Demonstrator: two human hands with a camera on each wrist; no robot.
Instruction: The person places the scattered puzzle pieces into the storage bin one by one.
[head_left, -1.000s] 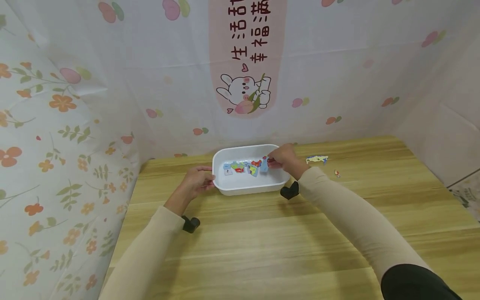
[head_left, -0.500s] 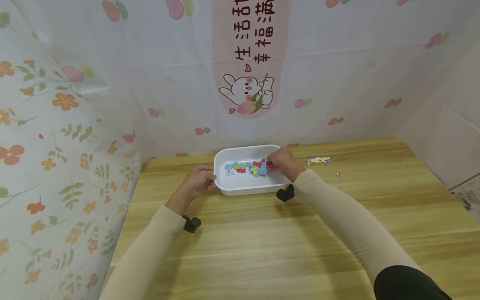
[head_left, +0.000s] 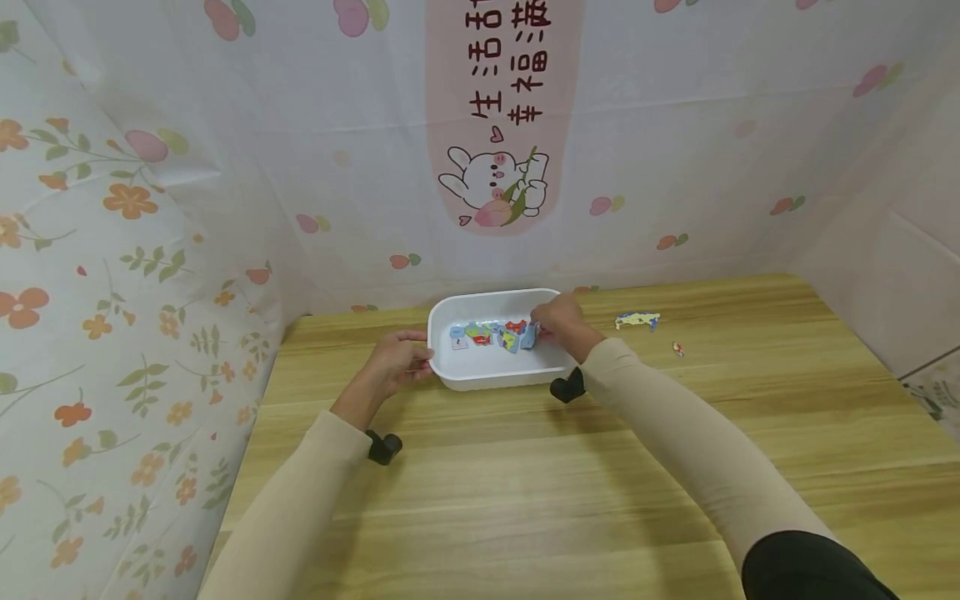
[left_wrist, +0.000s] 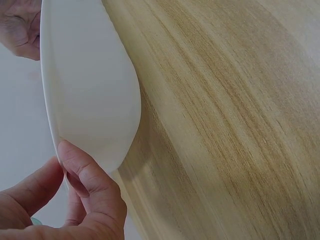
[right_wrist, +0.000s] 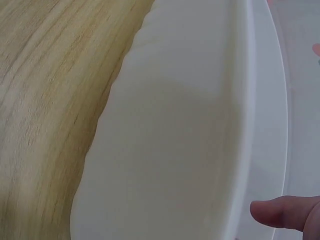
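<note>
A white plastic tray (head_left: 487, 382) stands at the back of the table, near the wall cloth. My left hand (head_left: 393, 362) grips its left end; in the left wrist view, thumb and forefinger (left_wrist: 82, 165) pinch the rim. Over the tray's right end, my right hand (head_left: 561, 321) reaches inside, its fingertips at a flat light-blue piece (head_left: 528, 337) that it pinches. Several other flat, colourful cut-out pieces (head_left: 481, 337) lie to the left on the tray's floor. Only the right thumb (right_wrist: 282, 211) shows clearly in the right wrist view, just past the long rim.
Right of the tray, a yellow-and-blue cut-out piece (head_left: 637, 320) lies on the wooden table (head_left: 480, 483), with a small red-and-white one (head_left: 678, 349) nearer the front. Patterned cloth (head_left: 337, 208) hangs close behind the tray and along the left side.
My right hand has shifted slightly left and down inside the tray, and the light-blue piece has tilted at its fingertips. The left hand keeps its hold on the rim.
</note>
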